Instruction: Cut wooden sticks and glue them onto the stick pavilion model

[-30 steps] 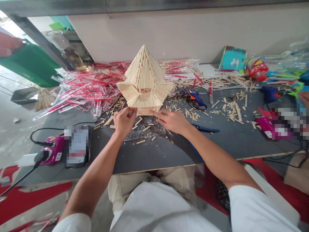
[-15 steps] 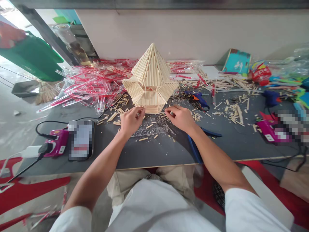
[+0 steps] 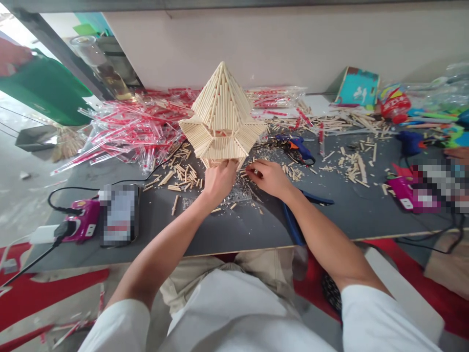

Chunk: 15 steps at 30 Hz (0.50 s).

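A tower-like model of pale wooden sticks [image 3: 223,107] stands upright on the table, with a pointed roof and flared panels below it. My left hand [image 3: 222,180] is at its lower front edge, fingers bent and pressed together; their tips are hidden against the model. Close to the lower right corner, my right hand [image 3: 270,177] has thumb and fingers curled into a pinch. Whatever either hand may hold is too small or hidden to name. Under the hands lies a clear ruler-like strip [image 3: 240,195] among stick scraps.
Stick offcuts [image 3: 183,176] litter the grey table [image 3: 154,220]. Red-and-clear wrappers [image 3: 135,127] pile up behind on the left. A blue glue gun [image 3: 298,146], blue-handled pliers [image 3: 293,225], a phone [image 3: 120,215] and a purple power strip [image 3: 82,220] lie around. Another person's hand [image 3: 458,155] shows at far right.
My left hand has moved right, from the model's lower left corner to its lower front middle. My right hand stays near the lower right corner. The view has shifted slightly.
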### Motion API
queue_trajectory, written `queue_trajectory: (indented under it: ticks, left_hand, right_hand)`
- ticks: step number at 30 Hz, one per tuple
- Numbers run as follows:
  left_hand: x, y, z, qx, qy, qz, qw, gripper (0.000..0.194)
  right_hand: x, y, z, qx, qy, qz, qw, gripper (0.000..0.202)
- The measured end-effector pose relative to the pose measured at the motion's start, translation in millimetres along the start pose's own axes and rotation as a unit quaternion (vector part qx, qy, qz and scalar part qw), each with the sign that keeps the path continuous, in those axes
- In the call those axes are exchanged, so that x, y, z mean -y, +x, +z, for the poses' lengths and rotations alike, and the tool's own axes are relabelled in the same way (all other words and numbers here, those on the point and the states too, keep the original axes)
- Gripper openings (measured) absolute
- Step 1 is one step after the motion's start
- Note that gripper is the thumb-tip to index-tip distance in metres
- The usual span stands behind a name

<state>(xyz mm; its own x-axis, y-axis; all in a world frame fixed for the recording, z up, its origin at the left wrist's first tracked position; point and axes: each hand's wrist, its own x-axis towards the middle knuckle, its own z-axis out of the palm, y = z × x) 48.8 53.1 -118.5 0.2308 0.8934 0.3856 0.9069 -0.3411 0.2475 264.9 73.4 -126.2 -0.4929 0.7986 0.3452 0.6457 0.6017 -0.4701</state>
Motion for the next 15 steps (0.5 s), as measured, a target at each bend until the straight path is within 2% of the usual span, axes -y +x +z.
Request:
queue_trajectory:
  ticks: [2,4,7,9,10,13,15]
  left_hand:
    - [2.7,-5.4,-6.0,-0.008,0.007,0.025,1.000,0.026]
    - [5.7,-17.3,-20.7,-0.003,0.000,0.069,0.998,0.025]
    - [5.7,-47.6,-56.4,-0.031,-0.070,0.141,0.987,0.021]
    - [1.9,-76.1,-84.8,-0.078,-0.134,0.182,0.971,0.019]
    - [-0.5,-93.0,-99.0,-0.103,-0.156,0.189,0.964,0.025]
    - [-4.7,-154.9,-135.6,-0.179,-0.199,0.134,0.954,0.052]
    - [-4.3,-203.2,-148.9,-0.162,-0.227,0.077,0.957,0.064]
  right_hand:
    - [-2.9,-0.1,-0.8,-0.005,0.009,0.013,1.000,0.024]
    - [-5.5,-0.1,-1.7,-0.012,0.012,0.024,1.000,0.022]
    - [-7.9,0.3,-3.4,-0.022,0.019,0.034,0.999,0.020]
    - [-8.4,0.6,-4.4,-0.024,0.023,0.035,0.999,0.021]
    - [-8.6,0.7,-4.8,-0.024,0.024,0.035,0.999,0.021]
    - [-9.3,1.0,-4.8,-0.025,0.027,0.033,0.999,0.021]
    - [-10.0,1.3,-3.5,-0.030,0.028,0.031,0.999,0.021]
